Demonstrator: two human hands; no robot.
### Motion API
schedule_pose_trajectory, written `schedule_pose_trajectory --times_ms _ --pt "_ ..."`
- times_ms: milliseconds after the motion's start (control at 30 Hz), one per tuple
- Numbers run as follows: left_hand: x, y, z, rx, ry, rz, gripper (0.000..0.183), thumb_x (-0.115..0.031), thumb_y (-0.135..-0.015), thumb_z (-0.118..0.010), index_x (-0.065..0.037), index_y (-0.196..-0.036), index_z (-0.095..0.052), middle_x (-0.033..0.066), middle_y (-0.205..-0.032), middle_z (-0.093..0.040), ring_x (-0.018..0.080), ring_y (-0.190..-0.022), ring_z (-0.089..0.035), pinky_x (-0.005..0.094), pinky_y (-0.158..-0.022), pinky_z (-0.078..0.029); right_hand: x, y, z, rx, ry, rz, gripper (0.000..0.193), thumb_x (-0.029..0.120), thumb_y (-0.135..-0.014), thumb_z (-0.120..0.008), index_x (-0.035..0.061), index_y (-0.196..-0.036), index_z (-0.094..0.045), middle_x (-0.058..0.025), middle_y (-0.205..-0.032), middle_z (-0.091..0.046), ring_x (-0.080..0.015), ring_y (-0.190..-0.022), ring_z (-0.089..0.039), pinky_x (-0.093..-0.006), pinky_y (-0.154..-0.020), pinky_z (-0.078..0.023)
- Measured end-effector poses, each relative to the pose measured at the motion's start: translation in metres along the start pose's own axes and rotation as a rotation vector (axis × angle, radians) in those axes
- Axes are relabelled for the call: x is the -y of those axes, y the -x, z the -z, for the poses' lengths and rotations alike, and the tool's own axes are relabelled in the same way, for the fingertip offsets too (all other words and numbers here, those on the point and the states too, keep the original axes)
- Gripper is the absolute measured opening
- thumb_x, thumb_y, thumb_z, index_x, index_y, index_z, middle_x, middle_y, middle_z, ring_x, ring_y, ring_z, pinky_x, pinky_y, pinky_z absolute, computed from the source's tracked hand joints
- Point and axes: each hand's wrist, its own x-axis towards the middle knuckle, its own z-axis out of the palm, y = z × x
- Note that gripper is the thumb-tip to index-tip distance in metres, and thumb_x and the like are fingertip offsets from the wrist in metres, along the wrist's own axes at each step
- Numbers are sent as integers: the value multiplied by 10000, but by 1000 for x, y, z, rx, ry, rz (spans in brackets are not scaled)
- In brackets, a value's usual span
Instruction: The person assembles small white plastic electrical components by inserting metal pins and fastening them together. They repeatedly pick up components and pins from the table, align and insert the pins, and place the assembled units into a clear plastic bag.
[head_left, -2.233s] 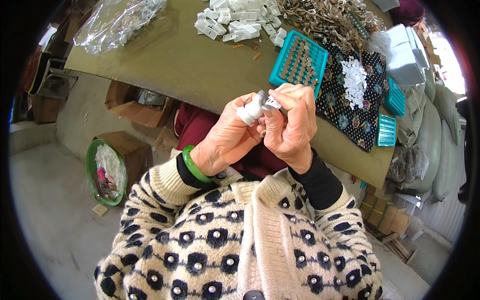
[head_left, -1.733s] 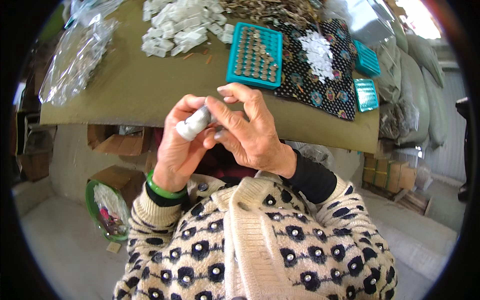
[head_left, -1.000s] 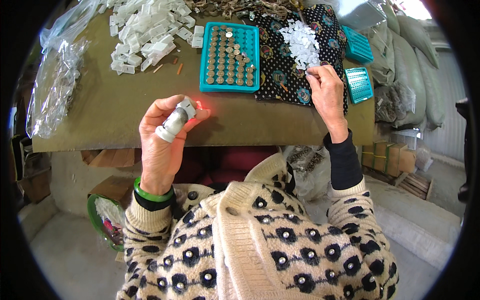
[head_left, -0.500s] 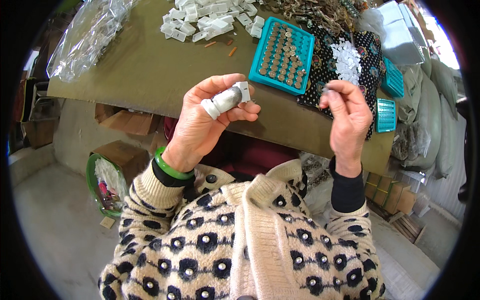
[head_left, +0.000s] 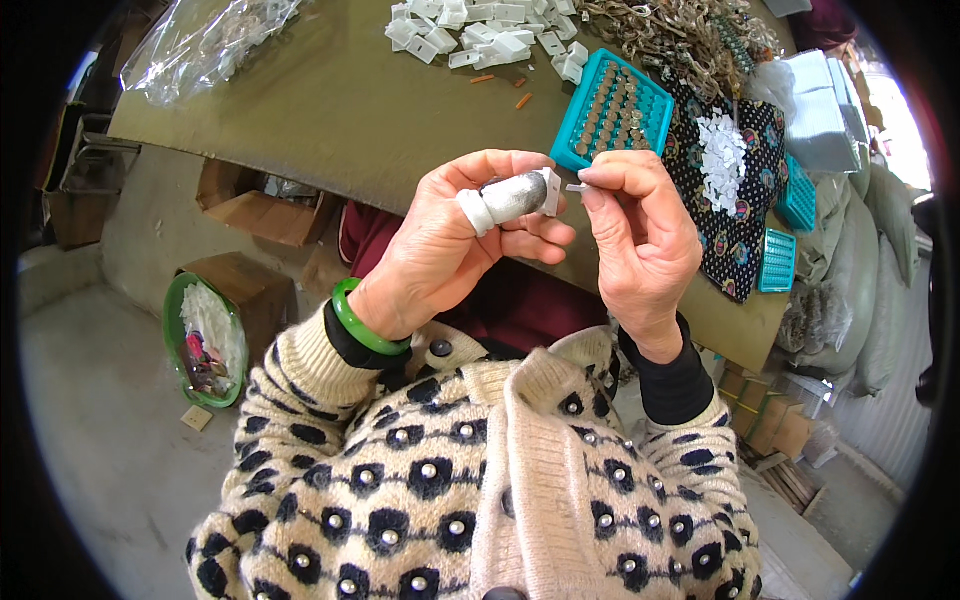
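Observation:
My left hand [head_left: 430, 225] is closed on a small white plastic case [head_left: 550, 191], held upright between the fingers and the thumb. A white wrap, smudged grey at its tip [head_left: 515, 198], covers that thumb. My right hand [head_left: 645, 240] pinches a thin, pale strip [head_left: 576, 187] between thumb and forefinger. The strip's end points at the case, a small gap from it. Behind my right fingers stands a teal tray [head_left: 655, 98] with rows of round metal discs, partly hidden by the hand. Many more white cases [head_left: 490, 30] lie heaped at the far side of the table.
Small white flat pieces [head_left: 722, 165] lie on a dark patterned cloth [head_left: 735, 262] to the right, beside smaller teal trays [head_left: 777, 262]. Tangled brown strands [head_left: 680, 40] lie behind. A clear plastic bag [head_left: 205, 45] rests at far left. A green basin [head_left: 178, 325] stands on the floor.
My right hand has moved left from beside the cloth to the white case, bringing the thin strip close to it. The view has shifted, so the table things appear farther right.

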Motion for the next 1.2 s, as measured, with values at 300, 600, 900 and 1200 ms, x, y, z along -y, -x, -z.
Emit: schedule_pose_trajectory --times_ms 300,600,900,1200 --pt "-1 4 8 17 35 0 308 -167 -970 -620 -10 -1234 -594 182 -1028 -694 274 -874 -722 389 -785 -615 2 -4 -4 107 149 182 157 -92 -831 -660 1 -953 -627 -115 -890 -629 -253 -790 -636 -321 -700 -521" --pt "-3 7 2 -4 15 -13 295 -182 -944 -658 -21 -1188 -619 160 -986 -699 265 -844 -719 399 -770 -615 3 -6 -3 90 170 259 219 -132 -785 -660 4 -952 -619 -124 -882 -619 -261 -765 -626 -329 -661 -522" --pt "2 5 -1 8 -77 -40 238 -150 -940 -664 -17 -1135 -636 144 -977 -705 254 -834 -729 391 -753 -624 -1 0 1 161 80 189 184 -109 -823 -656 3 -961 -609 -113 -881 -628 -223 -772 -627 -303 -698 -518" --pt "5 4 -14 -57 -152 -47 183 -83 -932 -660 14 -1084 -632 138 -953 -703 235 -808 -728 364 -719 -627 -2 -3 17 218 78 67 160 -92 -788 -609 10 -898 -551 -111 -835 -583 -261 -685 -603 -337 -622 -498"
